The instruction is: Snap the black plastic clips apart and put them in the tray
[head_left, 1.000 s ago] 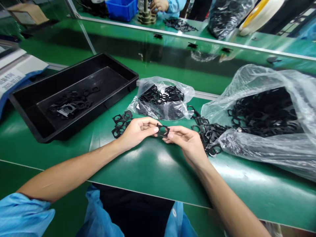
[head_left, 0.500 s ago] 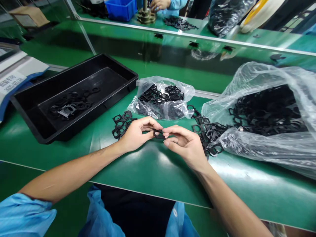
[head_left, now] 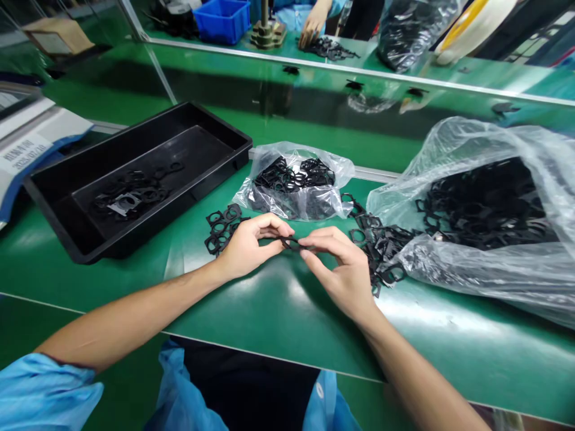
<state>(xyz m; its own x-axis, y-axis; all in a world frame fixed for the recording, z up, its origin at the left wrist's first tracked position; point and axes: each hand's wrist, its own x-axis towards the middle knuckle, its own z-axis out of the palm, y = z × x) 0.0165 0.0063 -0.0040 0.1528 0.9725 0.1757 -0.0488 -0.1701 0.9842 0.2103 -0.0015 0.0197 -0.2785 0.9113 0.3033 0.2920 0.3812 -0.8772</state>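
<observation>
My left hand (head_left: 248,243) and my right hand (head_left: 342,267) pinch one small black plastic frame part (head_left: 291,242) between their fingertips, just above the green table (head_left: 278,305). The part is seen nearly edge-on. A short row of the same black parts (head_left: 221,228) lies beside my left hand. Loose black parts (head_left: 380,248) spill from the large clear bag (head_left: 485,209) next to my right hand. A small clear bag (head_left: 296,179) of parts lies just beyond both hands.
A black tray (head_left: 135,179) with several parts in it stands at the left. White papers on a blue pad (head_left: 27,143) lie at the far left. Across the far bench, another person's hand (head_left: 312,27) rests on black parts beside a blue bin (head_left: 222,17).
The black part has been turned from facing me to nearly edge-on between my fingertips. My right hand rolled over it. The far person's hand moved down onto the parts on their bench.
</observation>
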